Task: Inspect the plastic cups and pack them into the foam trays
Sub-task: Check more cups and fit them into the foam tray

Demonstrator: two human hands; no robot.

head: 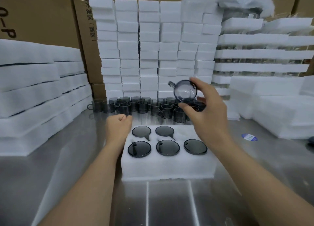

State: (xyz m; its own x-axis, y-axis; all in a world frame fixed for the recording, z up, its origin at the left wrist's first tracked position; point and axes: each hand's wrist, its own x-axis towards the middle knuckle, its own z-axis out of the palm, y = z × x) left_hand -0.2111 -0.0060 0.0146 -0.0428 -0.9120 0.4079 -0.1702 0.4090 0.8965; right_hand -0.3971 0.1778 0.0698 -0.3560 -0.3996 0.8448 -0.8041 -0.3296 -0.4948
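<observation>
A white foam tray (168,170) lies on the steel table in front of me. Several dark smoky plastic cups (139,149) sit in its round pockets; the pocket at the back right holds none. My right hand (209,110) holds one more smoky cup (185,90) in the air above the tray's back right, tilted so that its mouth faces me and its handle points left. My left hand (118,128) rests beside the tray's back left corner with its fingers curled and nothing in it. Behind the tray stands a crowd of loose cups (136,105).
Stacks of white foam blocks (149,47) rise like a wall behind the loose cups. More foam trays are piled at the left (34,93) and at the right (271,106). Cardboard boxes (39,13) stand at the back. A blue sticker (249,137) lies on the table.
</observation>
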